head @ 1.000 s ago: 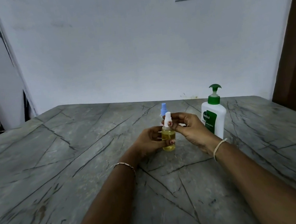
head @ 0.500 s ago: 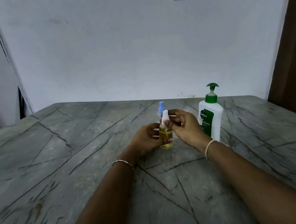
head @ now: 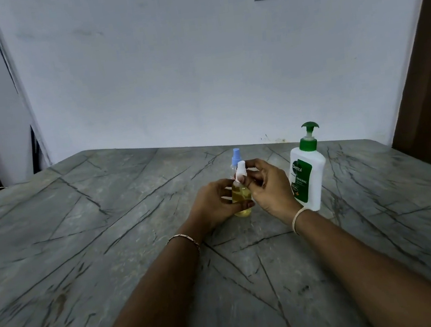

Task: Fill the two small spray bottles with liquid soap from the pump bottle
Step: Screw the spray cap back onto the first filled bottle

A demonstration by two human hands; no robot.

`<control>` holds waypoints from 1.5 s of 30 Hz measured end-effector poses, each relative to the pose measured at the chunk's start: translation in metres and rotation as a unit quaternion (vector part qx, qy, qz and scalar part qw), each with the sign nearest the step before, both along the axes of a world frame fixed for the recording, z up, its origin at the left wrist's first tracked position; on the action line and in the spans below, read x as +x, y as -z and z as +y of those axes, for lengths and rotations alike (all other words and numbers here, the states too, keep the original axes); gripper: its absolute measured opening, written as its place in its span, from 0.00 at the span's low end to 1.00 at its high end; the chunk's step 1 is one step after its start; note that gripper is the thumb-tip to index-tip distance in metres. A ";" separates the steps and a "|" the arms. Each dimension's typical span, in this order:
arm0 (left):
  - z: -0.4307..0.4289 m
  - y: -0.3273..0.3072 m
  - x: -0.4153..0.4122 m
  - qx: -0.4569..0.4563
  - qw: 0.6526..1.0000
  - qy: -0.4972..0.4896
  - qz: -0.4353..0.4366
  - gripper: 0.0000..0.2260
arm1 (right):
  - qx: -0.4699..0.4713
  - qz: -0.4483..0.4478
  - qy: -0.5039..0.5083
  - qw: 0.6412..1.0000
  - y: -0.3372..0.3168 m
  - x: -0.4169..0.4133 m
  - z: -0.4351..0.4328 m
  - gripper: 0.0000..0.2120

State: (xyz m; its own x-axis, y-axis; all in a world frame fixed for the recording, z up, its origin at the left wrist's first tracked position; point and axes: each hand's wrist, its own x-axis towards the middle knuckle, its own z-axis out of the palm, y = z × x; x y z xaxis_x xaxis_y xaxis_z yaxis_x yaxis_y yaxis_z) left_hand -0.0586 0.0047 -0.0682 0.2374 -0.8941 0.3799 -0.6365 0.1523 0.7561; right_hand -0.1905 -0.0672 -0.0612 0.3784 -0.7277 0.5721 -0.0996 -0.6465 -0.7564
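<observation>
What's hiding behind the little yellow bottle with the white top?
A small spray bottle with a blue cap stands there. Only its cap and neck show; the clear yellow-filled bottle covers its body, so its contents cannot be seen.

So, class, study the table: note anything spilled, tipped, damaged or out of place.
Nothing stands out. The pump bottle stands upright, as does the blue-capped spray bottle. The left hand grips the white-capped spray bottle while the right hand pinches its cap. No spill shows on the table; its dark lines look like veining.
</observation>
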 end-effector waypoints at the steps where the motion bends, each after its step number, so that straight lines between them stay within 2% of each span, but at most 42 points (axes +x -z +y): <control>1: 0.000 0.000 0.000 -0.005 1.000 -0.005 -0.005 0.24 | 0.001 -0.002 0.000 1.000 0.000 0.001 0.000 0.15; 5: 0.001 0.000 0.001 -0.008 1.000 -0.024 -0.014 0.24 | 0.013 -0.012 -0.007 1.000 0.001 0.005 0.000 0.15; 10: 0.002 0.000 0.004 -0.013 0.999 -0.038 0.016 0.20 | 0.048 -0.027 -0.040 0.998 0.003 0.007 -0.001 0.18; 14: 0.001 0.001 0.012 -0.041 0.997 -0.065 0.019 0.25 | 0.035 -0.021 -0.055 0.998 0.006 0.006 0.000 0.20; 20: -0.004 0.004 0.030 -0.056 0.983 -0.172 0.034 0.31 | 0.046 0.009 -0.055 0.997 0.010 0.003 -0.004 0.16; 26: -0.003 0.004 0.040 -0.073 0.964 -0.249 0.050 0.29 | 0.051 0.026 -0.048 0.997 0.012 0.000 -0.006 0.16; 45: -0.002 0.007 0.055 -0.060 0.957 -0.279 0.046 0.28 | 0.072 0.041 -0.031 0.996 0.012 -0.003 -0.011 0.14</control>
State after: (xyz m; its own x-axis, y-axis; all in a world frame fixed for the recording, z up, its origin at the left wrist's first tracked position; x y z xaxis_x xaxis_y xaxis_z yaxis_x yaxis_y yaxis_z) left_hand -0.0039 0.0027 -0.0751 0.7035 -0.5692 0.4256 -0.5747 -0.1033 0.8118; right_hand -0.1933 -0.0785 -0.0734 0.4658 -0.7738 0.4293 -0.1289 -0.5393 -0.8322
